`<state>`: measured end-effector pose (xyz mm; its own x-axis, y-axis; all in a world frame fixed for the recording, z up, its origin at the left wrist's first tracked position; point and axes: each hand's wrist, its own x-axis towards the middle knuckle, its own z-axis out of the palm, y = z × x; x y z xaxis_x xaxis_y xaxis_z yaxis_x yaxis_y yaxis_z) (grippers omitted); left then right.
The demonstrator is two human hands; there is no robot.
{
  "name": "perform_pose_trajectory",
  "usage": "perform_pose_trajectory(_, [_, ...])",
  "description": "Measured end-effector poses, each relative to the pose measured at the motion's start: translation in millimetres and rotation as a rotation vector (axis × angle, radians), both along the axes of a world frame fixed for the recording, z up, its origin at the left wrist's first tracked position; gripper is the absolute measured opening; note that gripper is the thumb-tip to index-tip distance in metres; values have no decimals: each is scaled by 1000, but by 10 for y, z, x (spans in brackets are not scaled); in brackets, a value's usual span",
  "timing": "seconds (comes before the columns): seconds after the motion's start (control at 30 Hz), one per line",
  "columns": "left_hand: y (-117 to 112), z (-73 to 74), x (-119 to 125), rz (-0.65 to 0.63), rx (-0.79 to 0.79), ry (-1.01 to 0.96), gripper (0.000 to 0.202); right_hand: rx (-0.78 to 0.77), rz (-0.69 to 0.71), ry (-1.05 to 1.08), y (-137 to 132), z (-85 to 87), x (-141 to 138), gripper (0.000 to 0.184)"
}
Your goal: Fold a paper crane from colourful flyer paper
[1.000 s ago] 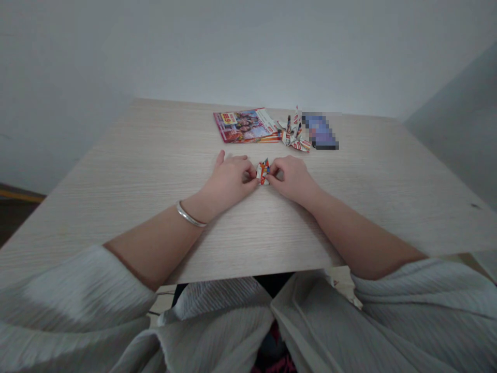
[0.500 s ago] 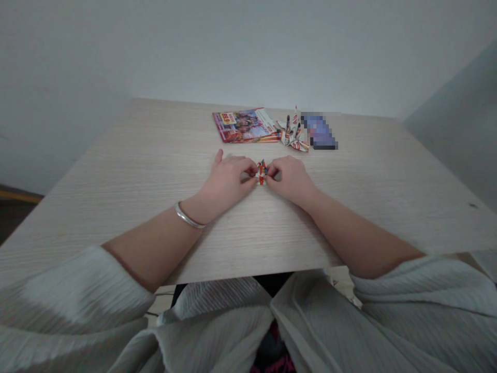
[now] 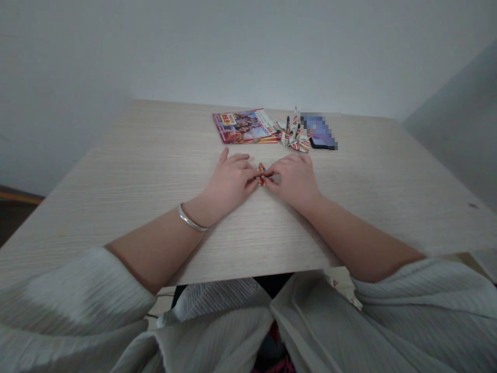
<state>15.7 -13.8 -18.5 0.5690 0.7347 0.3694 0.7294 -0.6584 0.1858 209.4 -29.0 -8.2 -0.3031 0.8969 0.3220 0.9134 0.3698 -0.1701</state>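
A small piece of folded, colourful printed paper (image 3: 261, 168) is pinched between my two hands at the middle of the table. My left hand (image 3: 231, 180), with a silver bangle (image 3: 190, 218) at the wrist, grips its left side between thumb and forefinger while the other fingers spread out. From the right, my right hand (image 3: 297, 182) pinches the same piece with thumb and forefinger. Fingertips cover much of the paper, so its exact folded shape is hidden.
A stack of printed leaflets (image 3: 248, 127) lies beyond my hands. To its right sit pointed folded-paper shapes (image 3: 294, 135) and a phone (image 3: 319, 132), partly blurred. The pale wooden table (image 3: 135, 166) meets a wall (image 3: 233, 52) at the back.
My fingertips have moved closer together over the folded paper, covering more of it. The fingers of my left hand are more spread and that hand has shifted slightly right.
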Motion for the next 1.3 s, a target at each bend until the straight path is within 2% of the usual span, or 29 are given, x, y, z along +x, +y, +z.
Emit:
perform_pose_trajectory(0.23, [7, 6, -1, -10, -17, -13, 29, -15, 32, 79, 28, -20, 23, 16])
perform_pose_trajectory(0.5, [36, -22, -10, 5, -181, -20, 42, -17, 35, 149, 47, -39, 40, 12])
perform_pose_trajectory(0.63, [49, -60, -18, -29, -161, 62, 47, -40, 54, 190, 81, -82, 67, 11])
perform_pose_trajectory(0.77, [28, -98, -28, -4, -106, 105, 53, -55, 92, 216, 109, -120, 88, 10])
perform_pose_trajectory(0.93, [23, -81, -39, 7, -113, 119, 51, -61, 115, 262, 138, -145, 89, 13])
perform_pose_trajectory(1.1, [91, -79, -57, -19, -165, 62, 47, -90, 142, 271, 211, -202, 120, 11])
perform_pose_trajectory(1.3, [170, -72, -67, -76, -222, -120, 43, -83, 213, 306, 225, -194, 145, 13])
